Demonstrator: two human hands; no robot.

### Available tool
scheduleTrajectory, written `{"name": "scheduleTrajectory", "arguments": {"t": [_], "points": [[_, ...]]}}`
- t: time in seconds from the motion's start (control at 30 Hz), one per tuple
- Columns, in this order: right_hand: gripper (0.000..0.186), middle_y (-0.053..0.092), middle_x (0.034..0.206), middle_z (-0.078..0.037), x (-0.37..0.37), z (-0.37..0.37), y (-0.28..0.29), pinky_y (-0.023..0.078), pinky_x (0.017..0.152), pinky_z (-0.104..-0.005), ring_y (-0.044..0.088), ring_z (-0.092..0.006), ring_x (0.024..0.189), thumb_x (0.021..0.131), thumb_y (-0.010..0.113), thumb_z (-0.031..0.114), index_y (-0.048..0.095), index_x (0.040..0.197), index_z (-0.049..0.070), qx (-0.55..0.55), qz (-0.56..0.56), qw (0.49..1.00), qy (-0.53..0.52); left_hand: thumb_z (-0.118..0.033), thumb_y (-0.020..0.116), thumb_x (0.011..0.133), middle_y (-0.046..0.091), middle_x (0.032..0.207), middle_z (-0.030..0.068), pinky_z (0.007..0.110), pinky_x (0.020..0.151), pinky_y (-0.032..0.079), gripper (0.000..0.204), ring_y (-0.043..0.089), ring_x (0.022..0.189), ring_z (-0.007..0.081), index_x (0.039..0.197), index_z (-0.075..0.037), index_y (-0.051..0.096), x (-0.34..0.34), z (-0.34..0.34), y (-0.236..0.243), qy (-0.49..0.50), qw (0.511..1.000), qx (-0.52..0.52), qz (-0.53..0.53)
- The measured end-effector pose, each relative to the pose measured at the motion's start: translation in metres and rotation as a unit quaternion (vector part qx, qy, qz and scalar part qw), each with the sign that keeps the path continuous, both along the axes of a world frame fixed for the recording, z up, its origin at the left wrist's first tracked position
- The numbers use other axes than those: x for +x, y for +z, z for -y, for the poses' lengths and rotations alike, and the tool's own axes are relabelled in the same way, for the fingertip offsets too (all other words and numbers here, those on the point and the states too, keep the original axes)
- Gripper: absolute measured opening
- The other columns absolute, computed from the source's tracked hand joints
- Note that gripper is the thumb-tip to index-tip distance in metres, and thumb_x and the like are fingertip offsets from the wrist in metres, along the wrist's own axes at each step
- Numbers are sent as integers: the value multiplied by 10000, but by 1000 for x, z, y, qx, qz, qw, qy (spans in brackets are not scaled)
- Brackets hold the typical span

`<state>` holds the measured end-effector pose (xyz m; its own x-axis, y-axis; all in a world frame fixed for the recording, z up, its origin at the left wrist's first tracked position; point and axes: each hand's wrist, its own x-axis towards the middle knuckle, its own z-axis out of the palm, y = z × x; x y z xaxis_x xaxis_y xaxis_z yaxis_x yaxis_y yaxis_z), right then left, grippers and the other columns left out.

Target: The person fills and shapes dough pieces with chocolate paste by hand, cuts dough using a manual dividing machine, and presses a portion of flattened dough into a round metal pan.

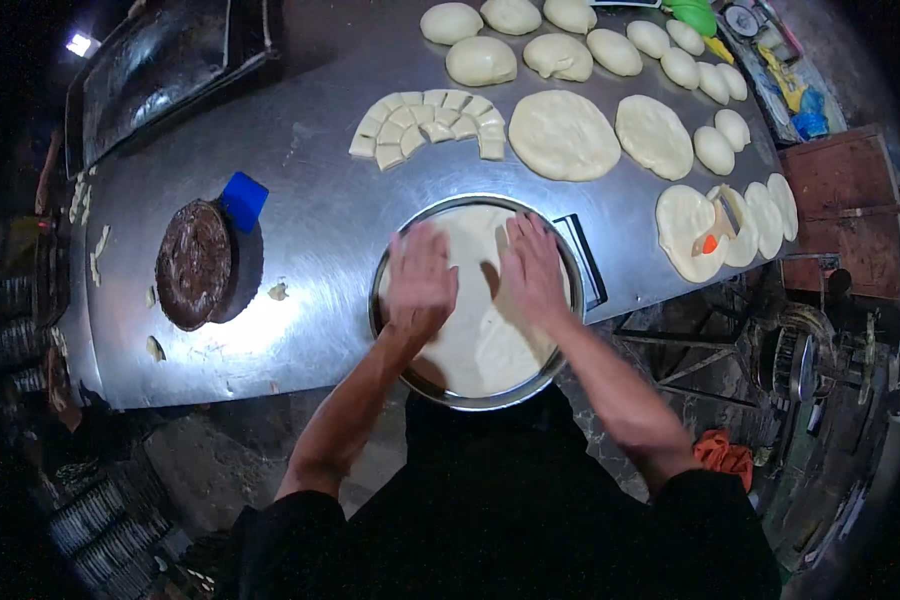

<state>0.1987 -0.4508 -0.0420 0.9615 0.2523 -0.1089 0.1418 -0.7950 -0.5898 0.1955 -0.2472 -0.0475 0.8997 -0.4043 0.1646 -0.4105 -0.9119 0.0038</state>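
Note:
A round metal pan (470,402) stands at the near edge of the steel table, with a sheet of pale dough (485,345) spread across its inside. My left hand (422,275) lies over the dough at the left of the pan, slightly smeared by motion, its fingers stretched out. On the right side my right hand (532,262) rests flat against the dough, fingers reaching toward the far rim. Neither hand grips anything. Beneath and between the hands the dough shows some shadow and a few uneven patches.
A brown bowl (194,265) with a blue scraper (243,200) sits left on the steel table (310,180). Cut dough pieces (425,122), flattened dough rounds (564,136) and several dough balls (481,61) lie beyond the pan. A dark tray (165,75) is far left; a black-framed object (582,258) touches the pan's right.

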Motion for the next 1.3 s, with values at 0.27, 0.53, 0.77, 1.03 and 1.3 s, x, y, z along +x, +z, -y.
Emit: {"name": "scheduleTrajectory", "arguments": {"t": [0.27,0.53,0.77,1.03,1.3], "points": [[664,232,1511,-218,10,18,8,118,1147,-502,152,-329,1431,942,442,410,295,1431,-15,22,12,1000,7,-342,593,859,328,1456,256,500,1097,277,689,343,1341,395,1394,28,365,-29,7,-6,50,989,-72,-116],[676,220,1519,-215,-4,30,-11,107,1158,-471,168,-343,1425,946,447,390,260,1443,-29,-96,45,992,63,-382,451,933,293,1489,198,442,1157,166,642,236,1403,318,1414,24,324,14,18,-16,-120,983,-110,-86],[779,158,1541,-213,-1,30,-1,32,1160,-475,80,-337,1448,919,470,449,184,1469,-22,-118,-2,989,90,-334,505,918,302,1486,185,473,1149,193,632,266,1390,324,1417,12,326,32,23,-5,-211,972,-68,-75],[780,165,1528,-241,8,55,5,73,1155,-497,103,-349,1441,911,487,441,208,1453,-45,30,-56,997,46,-344,486,914,315,1484,202,474,1136,204,615,279,1388,331,1391,27,373,-22,30,-9,30,992,-86,-91],[799,146,1540,-216,-35,49,-4,65,1157,-490,101,-354,1439,914,497,432,159,1464,-39,-127,18,991,30,-403,459,932,262,1521,148,487,1155,133,645,223,1415,299,1453,-58,297,9,40,-10,-114,985,-84,-98]]}}
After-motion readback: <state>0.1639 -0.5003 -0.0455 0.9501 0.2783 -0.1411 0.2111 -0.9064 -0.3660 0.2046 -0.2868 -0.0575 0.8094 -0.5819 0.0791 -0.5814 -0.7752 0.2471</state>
